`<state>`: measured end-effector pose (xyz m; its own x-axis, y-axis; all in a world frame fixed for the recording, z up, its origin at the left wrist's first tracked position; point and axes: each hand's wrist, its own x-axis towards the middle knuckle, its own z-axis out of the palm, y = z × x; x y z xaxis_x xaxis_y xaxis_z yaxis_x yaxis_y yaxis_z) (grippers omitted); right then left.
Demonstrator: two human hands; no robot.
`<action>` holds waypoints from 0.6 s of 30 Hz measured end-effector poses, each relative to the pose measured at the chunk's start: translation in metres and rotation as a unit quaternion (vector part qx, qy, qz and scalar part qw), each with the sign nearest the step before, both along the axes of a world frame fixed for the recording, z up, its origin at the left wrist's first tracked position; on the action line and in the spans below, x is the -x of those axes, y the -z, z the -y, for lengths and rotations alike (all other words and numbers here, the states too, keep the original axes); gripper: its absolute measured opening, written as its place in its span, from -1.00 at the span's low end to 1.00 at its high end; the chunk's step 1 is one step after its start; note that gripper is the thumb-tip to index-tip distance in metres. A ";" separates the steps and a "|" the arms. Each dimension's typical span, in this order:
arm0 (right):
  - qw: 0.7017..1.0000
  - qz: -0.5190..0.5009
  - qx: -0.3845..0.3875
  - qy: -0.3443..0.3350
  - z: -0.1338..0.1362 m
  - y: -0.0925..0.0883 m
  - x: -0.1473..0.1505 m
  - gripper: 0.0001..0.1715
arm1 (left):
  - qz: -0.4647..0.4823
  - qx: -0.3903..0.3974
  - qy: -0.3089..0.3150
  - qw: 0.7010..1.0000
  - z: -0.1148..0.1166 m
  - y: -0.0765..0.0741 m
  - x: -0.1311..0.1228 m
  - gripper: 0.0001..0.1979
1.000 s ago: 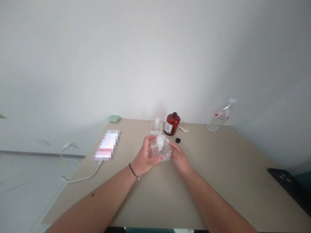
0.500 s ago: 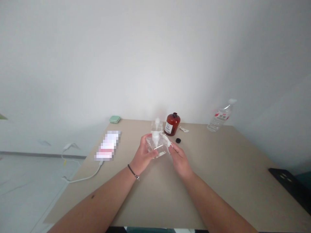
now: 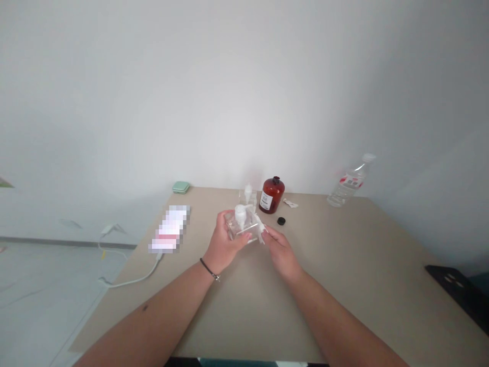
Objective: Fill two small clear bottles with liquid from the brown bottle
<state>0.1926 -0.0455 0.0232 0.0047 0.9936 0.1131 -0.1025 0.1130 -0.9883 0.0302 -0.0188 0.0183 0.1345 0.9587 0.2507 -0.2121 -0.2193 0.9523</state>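
Note:
Between my hands, above the table, is a clear square pump bottle [image 3: 247,228] with a white pump top. My left hand [image 3: 224,242] is closed around its left side, thumb across the near face. A crumpled white tissue [image 3: 260,225] is pinched in my right hand [image 3: 280,250], against the bottle's right side. Just behind stands a second clear bottle [image 3: 248,196] with a white top, partly hidden. To its right are an uncapped amber bottle [image 3: 272,195] with a white label and a small black cap [image 3: 281,221] lying on the table.
A phone [image 3: 170,229] on a white cable [image 3: 133,279] lies at left, near a green case [image 3: 181,187]. A scrap of tissue [image 3: 290,203] and a clear water bottle [image 3: 347,186] are at the back right. A black flat object [image 3: 456,290] sits at the right edge.
The pump bottle has shifted slightly left and tilted in my left hand. My right hand has moved slightly left with it, still holding the tissue against its side.

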 end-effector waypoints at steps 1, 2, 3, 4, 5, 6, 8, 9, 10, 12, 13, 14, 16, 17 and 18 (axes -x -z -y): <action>1.000 -0.018 -0.006 0.011 -0.001 0.001 0.000 -0.50 | -0.001 -0.002 0.022 1.000 0.002 0.000 -0.001 -0.35; 0.999 -0.033 -0.008 0.023 -0.002 0.001 0.000 -0.50 | -0.001 -0.006 0.045 0.999 0.005 -0.001 -0.003 -0.34; 0.999 -0.041 -0.006 0.033 -0.004 0.001 0.000 -0.50 | 0.001 -0.012 0.067 0.998 0.008 -0.003 -0.005 -0.34; 0.998 -0.041 0.001 0.037 -0.005 0.002 0.000 -0.52 | 0.004 -0.017 0.083 0.996 0.011 -0.005 -0.006 -0.34; 0.999 -0.035 0.011 0.036 -0.007 0.001 0.000 -0.53 | 0.007 -0.022 0.091 0.996 0.012 -0.007 -0.007 -0.34; 0.999 -0.024 0.021 0.031 -0.008 0.001 0.000 -0.55 | 0.012 -0.027 0.088 0.996 0.013 -0.009 -0.007 -0.34; 0.999 0.002 0.035 0.015 -0.008 0.000 0.000 -0.54 | 0.026 -0.036 0.056 0.997 0.011 -0.011 -0.005 -0.34; 0.999 0.011 0.037 0.005 -0.007 0.000 0.000 -0.52 | 0.035 -0.034 0.035 0.998 0.008 -0.012 -0.003 -0.35; 0.999 0.018 0.034 -0.005 -0.006 0.000 0.001 -0.50 | 0.044 -0.028 0.014 0.999 0.005 -0.011 -0.001 -0.36; 0.999 0.020 0.020 -0.020 -0.002 0.001 0.001 -0.50 | 0.049 -0.009 -0.014 0.999 0.000 -0.009 0.002 -0.38; 1.000 0.015 0.011 -0.021 -0.001 0.002 0.001 -0.51 | 0.044 -0.002 -0.018 0.999 -0.001 -0.008 0.003 -0.38; 1.000 0.006 0.002 -0.016 0.000 0.002 0.001 -0.52 | 0.035 0.000 -0.016 0.999 -0.001 -0.007 0.003 -0.37; 1.000 -0.018 -0.008 0.007 -0.002 0.004 0.001 -0.51 | 0.022 -0.008 0.015 1.000 0.002 -0.006 0.000 -0.36; 0.999 -0.026 -0.005 0.022 -0.004 0.004 0.000 -0.50 | 0.022 -0.014 0.043 0.999 0.005 -0.006 -0.002 -0.35; 0.999 -0.029 0.004 0.035 -0.006 0.004 0.000 -0.49 | 0.028 -0.019 0.075 0.997 0.007 -0.006 -0.004 -0.35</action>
